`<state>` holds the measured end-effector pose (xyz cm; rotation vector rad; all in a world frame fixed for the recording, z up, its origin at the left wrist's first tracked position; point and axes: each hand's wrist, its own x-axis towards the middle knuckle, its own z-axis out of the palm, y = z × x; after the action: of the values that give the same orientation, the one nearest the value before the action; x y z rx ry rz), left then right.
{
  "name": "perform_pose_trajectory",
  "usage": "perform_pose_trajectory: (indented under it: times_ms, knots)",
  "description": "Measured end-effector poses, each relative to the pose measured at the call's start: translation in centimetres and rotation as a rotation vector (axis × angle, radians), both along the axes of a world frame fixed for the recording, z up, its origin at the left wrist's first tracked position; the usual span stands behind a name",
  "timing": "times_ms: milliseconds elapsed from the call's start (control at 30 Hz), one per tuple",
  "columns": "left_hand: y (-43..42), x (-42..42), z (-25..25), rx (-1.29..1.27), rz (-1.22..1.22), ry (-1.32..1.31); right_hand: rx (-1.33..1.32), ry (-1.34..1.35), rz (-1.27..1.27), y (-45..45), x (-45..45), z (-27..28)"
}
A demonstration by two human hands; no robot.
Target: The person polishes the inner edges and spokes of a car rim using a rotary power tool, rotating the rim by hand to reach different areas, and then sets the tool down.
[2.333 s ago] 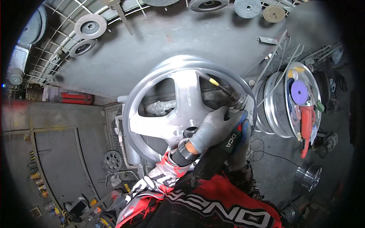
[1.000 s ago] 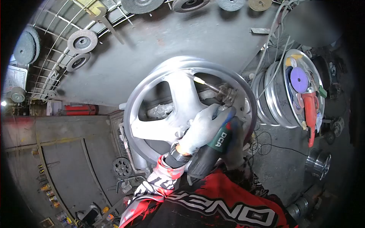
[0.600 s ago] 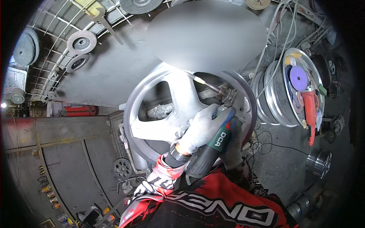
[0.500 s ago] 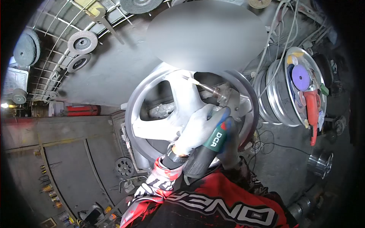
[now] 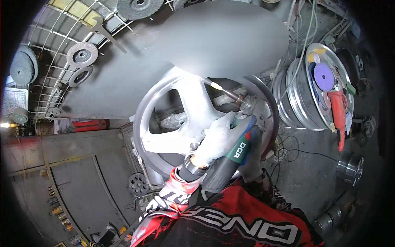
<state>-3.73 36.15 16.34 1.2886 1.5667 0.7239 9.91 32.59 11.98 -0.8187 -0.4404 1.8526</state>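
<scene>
A silver-white spoked wheel rim [image 5: 199, 103] lies in front of me. Over its right part I hold a green and black power grinder [image 5: 224, 175] marked DCA. From its metal head a thin shaft [image 5: 226, 94] with a pale section points up and left across the spokes; its far end meets the blurred patch. My left hand [image 5: 220, 138], in a white glove with blue-coated fingers, is closed over the grinder's front. On the grinder's right side, my right hand [image 5: 252, 162], in a greyish glove, is closed against the body; most of its fingers are hidden or smeared.
To the right, stacked rims [image 5: 294, 94] carry a red power tool [image 5: 338, 117] and a purple disc [image 5: 324, 77]. A wire rack [image 5: 45, 53] at upper left holds abrasive discs [image 5: 82, 54] and a wrench [image 5: 105, 33]. A loose cable [image 5: 310, 151] runs over the floor.
The grinder and both hands have shifted slightly right relative to the rim. The shaft has moved the same way. My view has turned a little, and both hands keep their hold.
</scene>
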Motion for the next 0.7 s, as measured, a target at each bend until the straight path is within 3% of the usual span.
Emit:
perform_pose_trajectory:
  times_ms: [100,233,300,333,367,433,467,500,567,600,667,700]
  knots:
    - [-0.5,-0.2,0.3,0.043,0.033,-0.021,-0.058,0.154,0.019,-0.4,0.1,-0.9]
    - [-1.1,-1.4,2.6,-0.033,0.07,-0.082,-0.079,0.151,0.095,-1.0,-0.2,-2.6]
    - [-1.7,-1.6,2.8,-0.023,0.078,-0.051,0.287,-0.614,0.158,-2.3,-0.7,-6.0]
    - [-1.4,-1.5,3.0,-0.018,0.065,-0.024,0.021,-0.182,0.105,-2.3,-0.6,-6.1]
    - [-1.2,-1.2,2.7,-0.017,0.063,-0.023,0.022,-0.181,0.103,-2.3,-0.3,-6.2]
    - [-0.6,-0.6,1.7,-0.089,0.038,-0.1,0.334,-0.679,0.112,-2.1,0.5,-6.9]
    - [0.0,-0.6,2.3,-0.159,0.001,-0.044,0.115,-0.336,0.067,-1.6,-0.2,-6.7]
    - [0.0,-0.6,2.2,-0.159,0.002,-0.045,0.115,-0.336,0.067,-1.5,0.0,-6.1]
    - [-0.2,-0.6,1.8,-0.079,0.011,-0.003,0.492,-0.895,0.151,-1.3,0.8,-4.4]
    - [-0.4,-0.8,1.8,-0.083,0.012,0.001,0.489,-0.89,0.152,-1.4,0.5,-4.5]
    - [-0.9,-1.2,2.2,-0.035,0.067,-0.091,0.262,-0.498,0.131,-1.8,-0.4,-4.7]
    - [-1.0,-1.2,2.1,-0.036,0.063,-0.087,0.26,-0.495,0.126,-1.9,-0.3,-5.4]
